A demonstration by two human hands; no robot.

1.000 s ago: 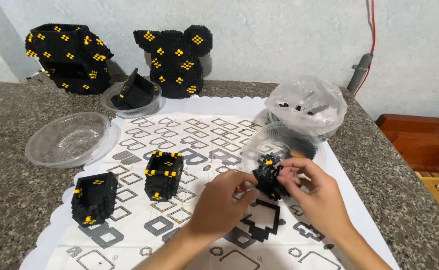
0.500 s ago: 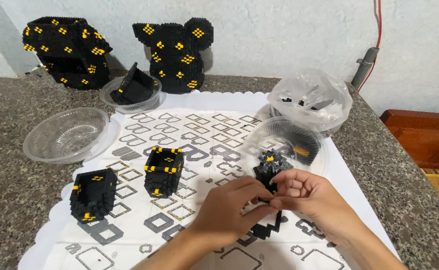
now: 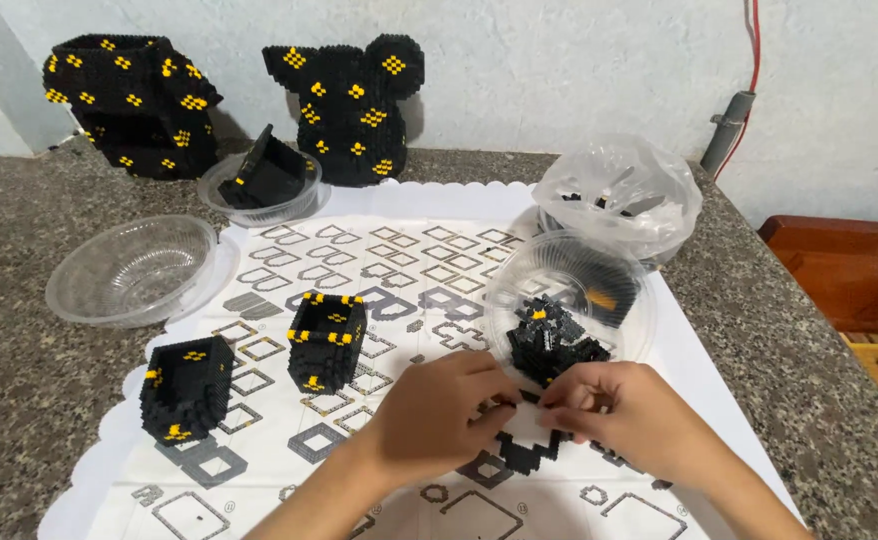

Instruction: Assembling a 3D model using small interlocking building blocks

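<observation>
I have both hands low on the mat, near its front edge and a little toward the right side. My left hand and right hand meet at a small black block piece with yellow dots. The fingers of both hands are curled and pinch the bottom part of this piece from two sides; the fingertips almost touch each other. Under the hands a flat black zigzag part lies on the mat.

To do this step well, I think the grip must stay low and firm, and the pressing should go straight, so the small bricks do not break off. The piece stands just beside the clear lid, so I should not push it against the rim. Two finished black cubes stand near the left edge, well apart from my hands.
</observation>
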